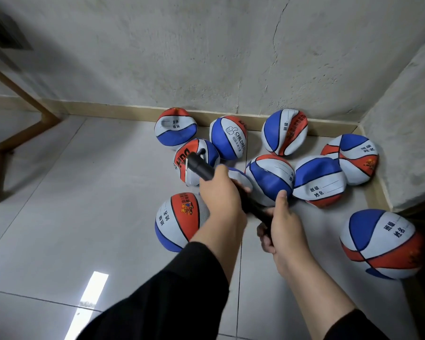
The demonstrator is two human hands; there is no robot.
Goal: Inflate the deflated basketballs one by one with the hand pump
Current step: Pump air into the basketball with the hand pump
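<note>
Both hands are out over the tiled floor (59, 192), sharing one black pump (206, 171). The left hand (222, 192) has its fingers wrapped tight round the barrel, the nozzle end sticking up and away toward the balls. The right hand (284, 224) is closed round the lower end near the handle, thumb lying straight along the top. The pump slants between them, held in the air and, as far as I can see, not plugged into any ball. Around it lie the basketballs, red, white and blue, gathered in the corner where the grey wall (206, 57) meets the skirting. Several are plainly slack: a dented ball (318, 180) just right of the hands is caved in on top, and a back ball (285, 132) against the skirting is creased. A near ball (179, 220) sits just left of the left wrist and looks rounder, as does a right ball (380, 244) lying apart from the rest. Another ball (270, 176) lies directly beyond the right thumb. Dark sleeves cover both forearms.
</note>
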